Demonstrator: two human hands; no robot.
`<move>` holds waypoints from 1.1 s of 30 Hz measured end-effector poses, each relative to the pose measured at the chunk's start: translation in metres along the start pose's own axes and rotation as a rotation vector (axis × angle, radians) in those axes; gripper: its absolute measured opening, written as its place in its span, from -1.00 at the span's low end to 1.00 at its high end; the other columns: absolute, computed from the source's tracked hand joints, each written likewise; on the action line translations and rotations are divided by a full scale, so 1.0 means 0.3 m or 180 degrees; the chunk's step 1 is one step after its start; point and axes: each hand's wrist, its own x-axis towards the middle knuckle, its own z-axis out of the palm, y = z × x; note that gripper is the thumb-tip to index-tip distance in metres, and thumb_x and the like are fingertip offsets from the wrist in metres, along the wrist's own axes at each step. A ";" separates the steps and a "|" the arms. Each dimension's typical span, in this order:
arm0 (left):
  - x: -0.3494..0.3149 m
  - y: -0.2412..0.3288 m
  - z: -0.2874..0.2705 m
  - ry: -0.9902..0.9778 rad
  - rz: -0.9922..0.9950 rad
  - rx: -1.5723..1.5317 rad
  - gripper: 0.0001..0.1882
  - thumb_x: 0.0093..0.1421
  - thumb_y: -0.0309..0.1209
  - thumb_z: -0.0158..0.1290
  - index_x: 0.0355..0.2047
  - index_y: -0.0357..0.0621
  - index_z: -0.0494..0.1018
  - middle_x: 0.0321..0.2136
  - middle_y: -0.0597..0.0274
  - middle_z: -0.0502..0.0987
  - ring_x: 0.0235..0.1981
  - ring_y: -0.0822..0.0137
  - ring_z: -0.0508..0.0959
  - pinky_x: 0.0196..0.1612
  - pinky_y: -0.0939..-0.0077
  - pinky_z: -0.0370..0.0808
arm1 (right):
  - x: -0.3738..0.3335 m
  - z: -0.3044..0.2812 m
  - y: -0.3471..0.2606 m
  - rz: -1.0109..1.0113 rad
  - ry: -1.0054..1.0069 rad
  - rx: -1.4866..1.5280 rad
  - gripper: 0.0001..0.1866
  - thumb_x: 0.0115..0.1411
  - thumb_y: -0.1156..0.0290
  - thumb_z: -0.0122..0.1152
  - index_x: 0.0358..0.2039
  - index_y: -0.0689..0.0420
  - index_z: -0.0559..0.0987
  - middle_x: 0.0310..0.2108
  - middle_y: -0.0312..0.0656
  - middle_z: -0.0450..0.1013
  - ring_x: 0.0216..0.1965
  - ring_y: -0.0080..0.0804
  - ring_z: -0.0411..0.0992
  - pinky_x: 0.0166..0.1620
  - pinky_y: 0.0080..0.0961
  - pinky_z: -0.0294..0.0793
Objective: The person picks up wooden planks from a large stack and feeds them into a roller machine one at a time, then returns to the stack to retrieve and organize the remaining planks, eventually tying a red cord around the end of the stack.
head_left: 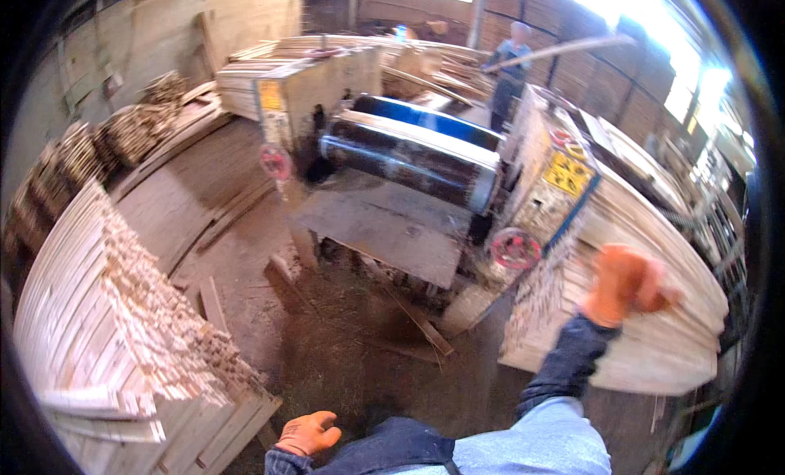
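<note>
My left hand [307, 432], in an orange work glove, is low in front of my body. Its thumb stands apart from the fingers, and nothing shows in it. The nearest thing to it is a large stack of pale wooden boards [123, 311] on the left. My right hand [623, 285], gloved in orange too, is raised in front of another stack of long pale boards [646, 344] on the right. Motion smears its fingers, so whether it touches or holds a board cannot be made out. Ahead stands a machine with a shiny dark roller [409, 156] and a flat metal plate [384, 226].
Red handwheels [516, 248] and a yellow label [567, 174] are on the machine's side housings. Beyond it, a co-worker [510, 70] holds a long board [564, 50]. Loose wood strips [417, 318] lie on the dusty floor. Bundled wood [131, 136] lines the left wall.
</note>
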 end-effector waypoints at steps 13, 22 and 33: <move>-0.187 0.035 0.120 0.1337 0.0082 -0.0845 -0.44 0.24 -0.03 0.10 0.13 -0.10 0.51 -0.10 -0.08 0.68 -0.03 -0.05 0.66 0.01 0.16 0.58 | 0.236 0.354 0.652 0.0463 0.0114 0.0995 -0.76 0.45 0.36 0.16 0.00 0.22 0.61 -0.47 -0.28 0.53 -0.41 -0.42 0.53 -0.15 -0.33 0.60; -0.448 -0.181 0.171 0.3388 0.0049 -0.2381 -0.60 0.27 -0.40 0.22 0.10 -0.22 0.54 -0.12 0.08 0.70 -0.08 0.32 0.69 0.03 0.41 0.61 | 0.337 1.097 0.694 0.1020 -0.1837 0.0327 -0.17 0.19 0.60 0.32 0.46 0.09 0.25 0.18 -0.11 0.50 0.11 -0.38 0.52 0.21 -0.39 0.50; -0.850 -0.544 -0.213 0.5767 0.0518 -0.2339 -0.37 0.27 -0.59 0.16 0.35 -0.19 0.29 0.16 -0.06 0.54 0.09 0.18 0.62 0.12 0.35 0.58 | 0.299 1.950 0.989 -0.1157 -0.2000 -0.1064 0.11 -0.03 0.56 0.55 0.51 -0.02 0.15 0.39 -0.10 0.29 0.39 -0.15 0.27 0.40 -0.19 0.30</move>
